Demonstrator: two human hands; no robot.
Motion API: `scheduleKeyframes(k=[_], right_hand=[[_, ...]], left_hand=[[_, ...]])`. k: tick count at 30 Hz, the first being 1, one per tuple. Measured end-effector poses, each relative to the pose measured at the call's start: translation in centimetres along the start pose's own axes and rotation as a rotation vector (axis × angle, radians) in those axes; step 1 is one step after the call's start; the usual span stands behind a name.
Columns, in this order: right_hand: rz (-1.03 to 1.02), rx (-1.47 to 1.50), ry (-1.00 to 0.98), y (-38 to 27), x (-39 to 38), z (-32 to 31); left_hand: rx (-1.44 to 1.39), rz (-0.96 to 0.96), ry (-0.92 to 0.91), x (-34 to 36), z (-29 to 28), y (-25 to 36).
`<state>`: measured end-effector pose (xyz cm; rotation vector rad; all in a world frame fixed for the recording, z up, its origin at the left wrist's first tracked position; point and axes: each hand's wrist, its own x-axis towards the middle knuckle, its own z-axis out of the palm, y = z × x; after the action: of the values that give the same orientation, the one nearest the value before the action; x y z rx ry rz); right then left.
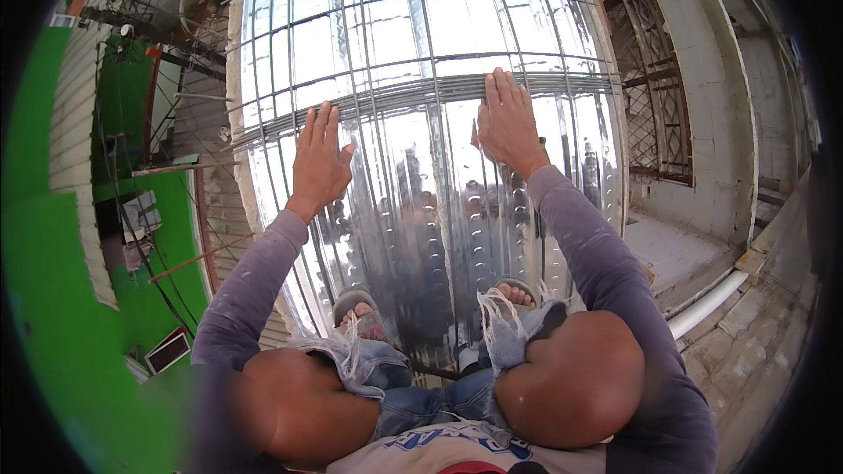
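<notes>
A bundle of thin steel rods (412,92) lies crosswise on a grid of bars (431,26) over shiny corrugated metal sheeting (395,184). My left hand (320,158) rests on the left part of the bundle, fingers stretched out and pointing forward. My right hand (509,123) lies over the bundle right of centre, fingers extended and thumb out to the side. Neither hand is wrapped round anything. I squat on the sheeting, bare knees showing through torn jeans, with a sandalled foot (356,312) below each hand.
At the left, beyond the deck's edge, are a bright green wall (39,298), tangled cables (123,26) and a ribbed roof (70,149). At the right, past the edge, stand a concrete wall with a grilled window (652,88), a lower ledge (680,254) and a white pipe (707,305).
</notes>
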<state>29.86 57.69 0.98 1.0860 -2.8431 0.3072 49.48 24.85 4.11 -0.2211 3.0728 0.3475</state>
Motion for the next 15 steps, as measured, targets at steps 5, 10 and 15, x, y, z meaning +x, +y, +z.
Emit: scheduleKeyframes(k=[5,10,15], right_hand=[[-0.005,0.060,0.082,-0.4,-0.9,-0.5],[0.009,0.080,0.092,-0.6,-0.9,-1.5],[-0.030,0.128,0.110,-1.1,-1.7,-2.5]], left_hand=[[-0.028,0.001,0.054,-0.9,0.2,0.1],[-0.071,-0.024,0.089,-1.5,-0.2,1.5],[-0.053,-0.006,0.117,-2.2,-0.9,1.9]])
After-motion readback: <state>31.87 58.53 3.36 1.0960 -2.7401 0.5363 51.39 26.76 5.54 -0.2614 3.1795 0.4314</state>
